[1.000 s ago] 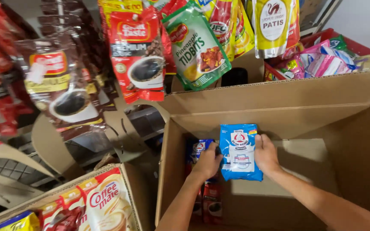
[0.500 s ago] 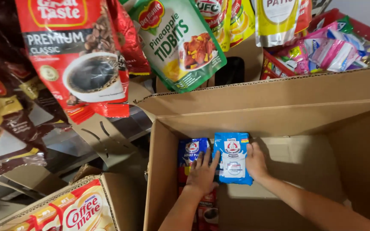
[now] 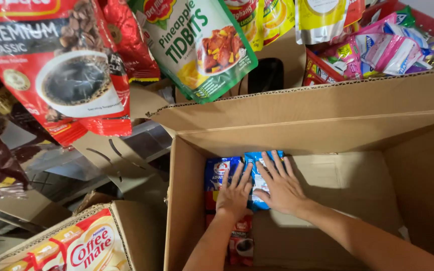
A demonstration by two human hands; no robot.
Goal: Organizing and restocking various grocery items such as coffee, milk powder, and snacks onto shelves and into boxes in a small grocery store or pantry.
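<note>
Inside the cardboard box (image 3: pixel 297 105), both hands (image 3: pixel 234 193) (image 3: pixel 280 185) press flat, fingers spread, gripping nothing, on blue packets (image 3: pixel 254 165) at nine o'clock; most floor unfilled.

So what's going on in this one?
A person is leaning over a large open cardboard box with both hands inside it. The left hand and right hand lie flat, fingers spread, on a light blue packet near the box's left wall. A darker blue packet sits just left of it, and a red sachet lies lower down by the left forearm. Hanging coffee pouches and a green fruit pouch dangle above.
</note>
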